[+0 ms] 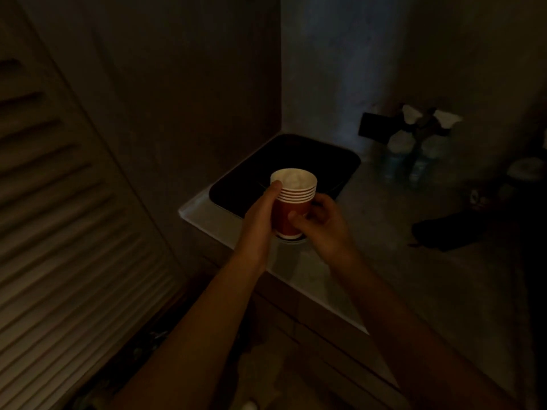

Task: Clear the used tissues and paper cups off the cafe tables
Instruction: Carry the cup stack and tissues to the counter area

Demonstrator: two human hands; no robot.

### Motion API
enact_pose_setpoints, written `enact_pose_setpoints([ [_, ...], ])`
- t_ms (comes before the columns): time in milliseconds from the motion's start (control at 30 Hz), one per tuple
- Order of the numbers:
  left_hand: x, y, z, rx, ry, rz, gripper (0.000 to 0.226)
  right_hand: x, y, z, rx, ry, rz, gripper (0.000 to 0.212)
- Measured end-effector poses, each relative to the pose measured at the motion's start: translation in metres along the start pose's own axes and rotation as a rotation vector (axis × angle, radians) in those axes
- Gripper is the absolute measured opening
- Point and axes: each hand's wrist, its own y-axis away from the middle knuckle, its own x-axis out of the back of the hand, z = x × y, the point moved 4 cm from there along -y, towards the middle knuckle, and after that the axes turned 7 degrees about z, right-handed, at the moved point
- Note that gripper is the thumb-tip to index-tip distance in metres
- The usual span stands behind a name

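A stack of several nested red paper cups (291, 202) with white rims stands upright in the middle of the dim view, with something pale and crumpled inside the top cup. My left hand (260, 211) grips the stack's left side, thumb up at the rims. On the right side my right hand (321, 223) holds the lowest cup, thumb across its red front. The stack's base is at a pale counter (325, 279), just in front of a dark rectangular opening (296, 161) set into it. Whether the base touches the counter is unclear.
Two spray bottles (414, 149) with white heads stand at the back right of the counter, with a dark box (374, 127) beside them. A dark cloth (450, 232) lies further right. A slatted panel (59, 232) fills the left side; walls close the corner behind.
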Motion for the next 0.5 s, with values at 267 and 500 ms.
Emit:
enact_pose_setpoints([
  [267, 0.128, -0.119, 0.022, 0.057, -0.045, 0.062, 0.048, -0.146, -0.071, 0.046, -0.053, 0.077, -0.026, 0.051],
  [500, 0.228, -0.168, 0.018, 0.039, -0.092, 0.188, 0.054, -0.241, -0.108, 0.096, -0.014, 0.161, -0.124, 0.050],
])
